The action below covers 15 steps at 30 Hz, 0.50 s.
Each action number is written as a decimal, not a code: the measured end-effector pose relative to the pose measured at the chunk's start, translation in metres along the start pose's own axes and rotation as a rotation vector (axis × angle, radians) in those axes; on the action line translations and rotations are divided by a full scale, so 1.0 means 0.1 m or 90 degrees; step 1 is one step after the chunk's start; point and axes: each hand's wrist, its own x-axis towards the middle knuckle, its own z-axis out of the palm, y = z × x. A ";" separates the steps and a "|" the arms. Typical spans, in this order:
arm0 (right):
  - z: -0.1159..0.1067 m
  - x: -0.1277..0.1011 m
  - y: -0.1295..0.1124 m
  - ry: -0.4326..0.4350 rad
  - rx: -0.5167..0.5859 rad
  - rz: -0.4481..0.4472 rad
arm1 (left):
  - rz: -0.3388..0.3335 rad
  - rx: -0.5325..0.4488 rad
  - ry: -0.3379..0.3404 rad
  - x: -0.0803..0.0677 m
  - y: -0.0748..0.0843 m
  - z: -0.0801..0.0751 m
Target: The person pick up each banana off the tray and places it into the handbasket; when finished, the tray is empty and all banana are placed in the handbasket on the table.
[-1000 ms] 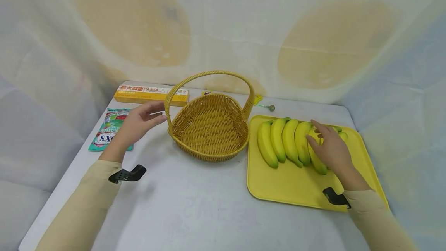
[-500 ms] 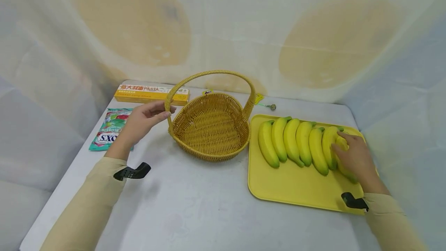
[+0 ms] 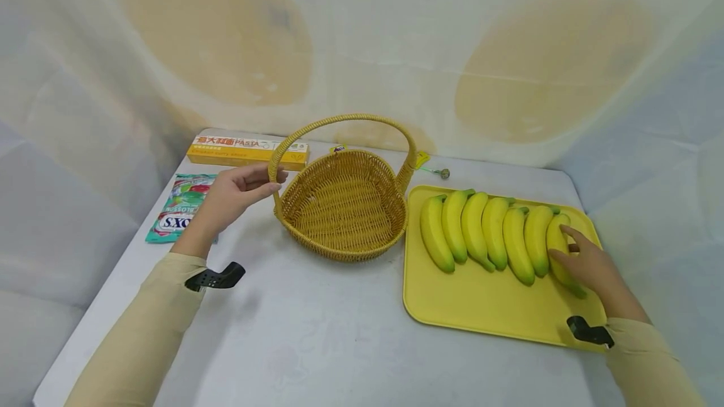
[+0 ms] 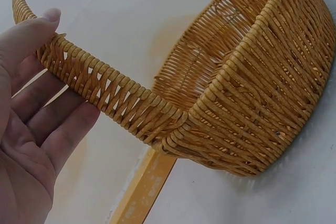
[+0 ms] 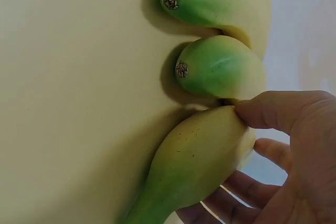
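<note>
My left hand holds the near left side of the tall handle of a woven wicker basket. The left wrist view shows the thumb on one face of the handle and the fingers behind it. Over on the right, my right hand pinches the rightmost banana, thumb on one side and fingers round the other. That banana lies at the end of a row of several yellow bananas with green tips, on a yellow tray.
A pasta box lies at the back left, with a teal candy packet in front of it, partly behind my left arm. Behind the basket's right side is a small round thing on a cord. Fabric walls enclose the white table.
My right hand has moved right along the row to the last banana and closed its fingers on it. My left hand has shifted slightly right and taken hold of the basket handle.
</note>
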 end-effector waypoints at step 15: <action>-0.05 -0.15 -0.18 0.059 0.015 -0.017 | -0.005 0.002 -0.003 0.01 -0.04 0.00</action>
